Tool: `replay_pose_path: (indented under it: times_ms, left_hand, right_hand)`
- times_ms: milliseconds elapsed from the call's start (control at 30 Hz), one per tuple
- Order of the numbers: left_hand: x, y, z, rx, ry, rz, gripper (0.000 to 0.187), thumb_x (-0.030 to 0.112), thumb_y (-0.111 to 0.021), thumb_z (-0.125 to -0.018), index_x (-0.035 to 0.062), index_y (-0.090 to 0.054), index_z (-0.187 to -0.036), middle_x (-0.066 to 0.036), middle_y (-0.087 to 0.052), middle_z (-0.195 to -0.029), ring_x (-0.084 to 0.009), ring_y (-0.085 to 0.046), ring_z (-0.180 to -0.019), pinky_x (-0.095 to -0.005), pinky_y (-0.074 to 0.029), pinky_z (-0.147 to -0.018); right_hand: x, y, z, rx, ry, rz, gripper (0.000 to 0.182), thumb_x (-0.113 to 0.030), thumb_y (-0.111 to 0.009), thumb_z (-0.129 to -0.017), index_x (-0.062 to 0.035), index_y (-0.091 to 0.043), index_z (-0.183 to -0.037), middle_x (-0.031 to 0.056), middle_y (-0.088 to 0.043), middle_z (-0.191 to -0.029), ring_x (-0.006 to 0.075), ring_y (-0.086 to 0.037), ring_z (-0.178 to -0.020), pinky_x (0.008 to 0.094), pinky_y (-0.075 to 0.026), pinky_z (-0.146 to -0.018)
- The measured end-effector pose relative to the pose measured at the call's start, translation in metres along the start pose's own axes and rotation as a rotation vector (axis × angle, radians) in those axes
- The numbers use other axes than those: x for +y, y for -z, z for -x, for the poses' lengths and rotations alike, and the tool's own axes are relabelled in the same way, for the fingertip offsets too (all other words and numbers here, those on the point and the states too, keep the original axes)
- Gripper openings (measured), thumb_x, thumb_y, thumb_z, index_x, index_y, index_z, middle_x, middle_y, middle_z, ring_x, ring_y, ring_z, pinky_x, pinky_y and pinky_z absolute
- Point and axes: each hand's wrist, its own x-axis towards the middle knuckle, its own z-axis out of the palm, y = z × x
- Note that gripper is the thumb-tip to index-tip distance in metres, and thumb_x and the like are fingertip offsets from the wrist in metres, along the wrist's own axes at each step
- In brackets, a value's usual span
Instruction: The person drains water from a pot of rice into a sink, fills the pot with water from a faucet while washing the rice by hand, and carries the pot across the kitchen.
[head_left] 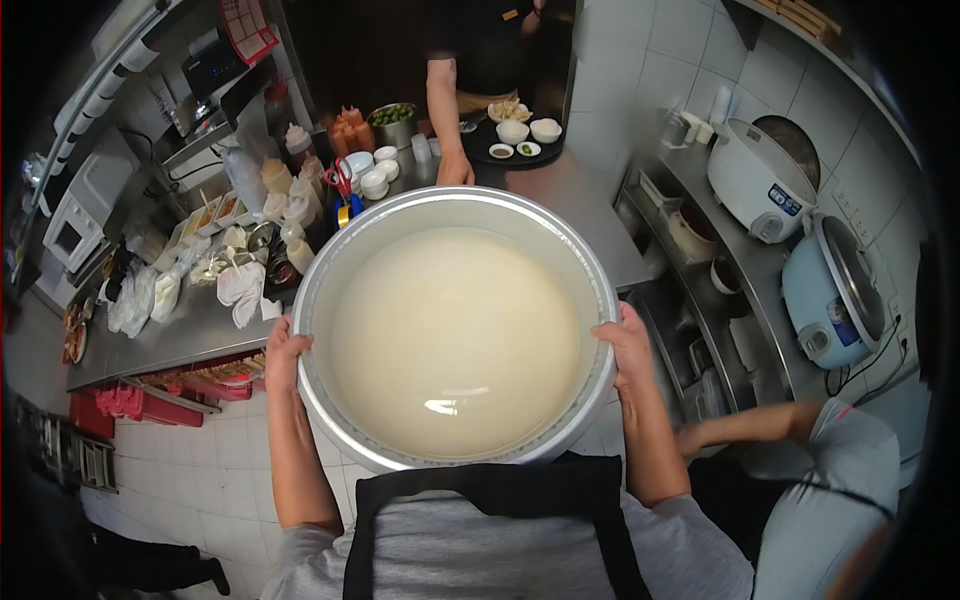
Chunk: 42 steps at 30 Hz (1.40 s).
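Note:
A wide round metal pot (458, 198) is held up in front of my chest. Inside it is a cloudy, pale cream liquid (455, 320) with light glinting off its surface; anything under the surface is hidden. My left hand (285, 355) grips the left side of the rim, thumb over the edge. On the opposite side my right hand (627, 345) grips the rim in the same way. The fingers of both hands are mostly hidden behind the pot wall.
Ahead, a co-worker's arm (445, 120) reaches down behind the pot, beside a black tray (545, 155) with bowls. Sauce bottles and bags crowd the left counter (150, 352). Two rice cookers (755, 185) stand on the right. Another person (850, 470) is close at my right.

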Motion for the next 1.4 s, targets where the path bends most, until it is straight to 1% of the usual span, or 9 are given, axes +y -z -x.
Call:
replay_pose_path:
  times_ms: [400,600,667,800,867,1000,1067,1133,1400]
  left_hand:
    - [0.101,-0.164,-0.08,-0.32,-0.161,0.089,0.034,0.01,-0.054,-0.071,-0.0025,-0.052,-0.102,-0.006,-0.058,-0.087,-0.0129,-0.057,-0.074,-0.0232,-0.045,-0.07]
    - [0.055,-0.238,-0.205,-0.436,-0.165,0.253,0.02,0.007,-0.057,-0.075,-0.0045,-0.062,-0.091,-0.011,-0.056,-0.104,-0.0179,-0.054,-0.094,-0.0283,-0.035,-0.093]
    - [0.071,-0.291,-0.21,-0.535,-0.053,0.327,0.02,0.008,-0.057,-0.076,-0.0056,-0.061,-0.091,-0.011,-0.056,-0.104,-0.0185,-0.053,-0.095,-0.0279,-0.034,-0.094]
    - [0.048,-0.388,-0.262,-0.736,-0.205,0.288,0.025,0.006,-0.056,-0.076,-0.0081,-0.057,-0.097,-0.009,-0.055,-0.102,-0.0159,-0.053,-0.095,-0.0256,-0.037,-0.09]
    - [0.075,-0.447,-0.24,-0.84,0.021,0.476,0.026,0.006,-0.056,-0.076,-0.0082,-0.056,-0.097,-0.009,-0.054,-0.103,-0.0152,-0.052,-0.096,-0.0249,-0.038,-0.089]
    - [0.047,-0.551,-0.271,-0.76,-0.161,0.388,0.024,0.008,-0.057,-0.076,-0.0052,-0.057,-0.097,-0.01,-0.052,-0.106,-0.014,-0.05,-0.097,-0.0256,-0.038,-0.088]
    - [0.063,-0.601,-0.254,-0.937,0.05,0.489,0.029,0.01,-0.057,-0.078,-0.0064,-0.056,-0.102,-0.01,-0.056,-0.102,-0.0143,-0.053,-0.092,-0.0247,-0.041,-0.084]
    - [0.048,-0.653,-0.27,-0.737,-0.075,0.379,0.032,0.016,-0.048,-0.078,-0.0043,-0.053,-0.102,-0.013,-0.062,-0.089,-0.0206,-0.062,-0.074,-0.0291,-0.05,-0.07]
    - [0.08,-0.818,-0.224,-0.743,0.05,0.574,0.035,0.014,-0.058,-0.079,-0.0056,-0.053,-0.107,-0.01,-0.057,-0.098,-0.0145,-0.055,-0.087,-0.0251,-0.043,-0.078]
  right_hand:
    - [-0.153,0.067,-0.01,-0.082,0.294,-0.083,0.037,-0.006,-0.055,-0.073,0.0072,-0.046,-0.106,0.0165,-0.058,-0.097,0.0204,-0.06,-0.082,0.0292,-0.049,-0.075]
    - [-0.203,0.101,-0.013,0.093,0.451,-0.05,0.042,-0.011,-0.056,-0.075,0.0085,-0.043,-0.109,0.0179,-0.058,-0.099,0.0219,-0.061,-0.085,0.0303,-0.049,-0.078]
    - [-0.214,0.114,-0.018,0.204,0.497,-0.065,0.046,-0.011,-0.057,-0.074,0.0086,-0.042,-0.113,0.0178,-0.058,-0.101,0.0218,-0.06,-0.085,0.0297,-0.048,-0.079]
    - [-0.236,0.155,-0.027,0.417,0.578,-0.009,0.048,-0.012,-0.058,-0.074,0.0088,-0.041,-0.115,0.0168,-0.058,-0.101,0.0213,-0.06,-0.085,0.0283,-0.048,-0.079]
    - [-0.249,0.18,-0.032,0.457,0.599,0.016,0.048,-0.012,-0.058,-0.074,0.0091,-0.042,-0.115,0.0161,-0.058,-0.1,0.0208,-0.06,-0.086,0.0276,-0.048,-0.078]
    - [-0.292,0.232,-0.047,0.477,0.653,0.026,0.046,-0.013,-0.057,-0.075,0.0097,-0.046,-0.112,0.0154,-0.059,-0.099,0.0199,-0.061,-0.085,0.0272,-0.047,-0.078]
    - [-0.308,0.261,-0.052,0.528,0.679,0.039,0.044,-0.013,-0.057,-0.075,0.0096,-0.047,-0.111,0.0153,-0.059,-0.098,0.0197,-0.061,-0.084,0.0274,-0.048,-0.077]
    - [-0.341,0.289,-0.063,0.577,0.734,0.096,0.043,-0.012,-0.056,-0.075,0.0092,-0.047,-0.111,0.0155,-0.059,-0.098,0.0198,-0.061,-0.084,0.0276,-0.048,-0.077]
    - [-0.445,0.407,-0.099,0.554,0.749,0.053,0.041,-0.013,-0.058,-0.077,0.0087,-0.046,-0.109,0.0135,-0.059,-0.094,0.018,-0.06,-0.081,0.0273,-0.047,-0.076]
